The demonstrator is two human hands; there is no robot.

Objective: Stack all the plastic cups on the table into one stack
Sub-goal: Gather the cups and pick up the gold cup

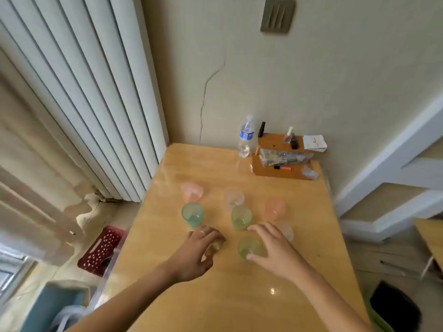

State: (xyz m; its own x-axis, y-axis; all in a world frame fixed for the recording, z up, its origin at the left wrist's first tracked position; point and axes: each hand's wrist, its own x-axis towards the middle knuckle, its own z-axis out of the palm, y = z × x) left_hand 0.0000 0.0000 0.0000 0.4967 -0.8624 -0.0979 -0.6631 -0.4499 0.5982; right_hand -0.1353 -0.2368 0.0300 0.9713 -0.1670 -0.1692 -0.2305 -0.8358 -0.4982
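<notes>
Several translucent plastic cups stand upright on the wooden table (215,295): a pink cup (191,191), a clear cup (234,198), an orange cup (275,208), a teal cup (192,214) and a green cup (241,216). My left hand (199,252) curls around a small clear cup (215,247), which it mostly hides. My right hand (275,250) wraps a yellow-green cup (250,246), thumb on its near side. Another clear cup (287,232) stands just behind my right hand, partly hidden.
At the table's far edge stand a water bottle (245,140) and a wooden organiser (282,159) with pens, against the wall. A red crate (103,250) sits on the floor to the left, beside long curtains. A dark bin (395,307) is at the lower right.
</notes>
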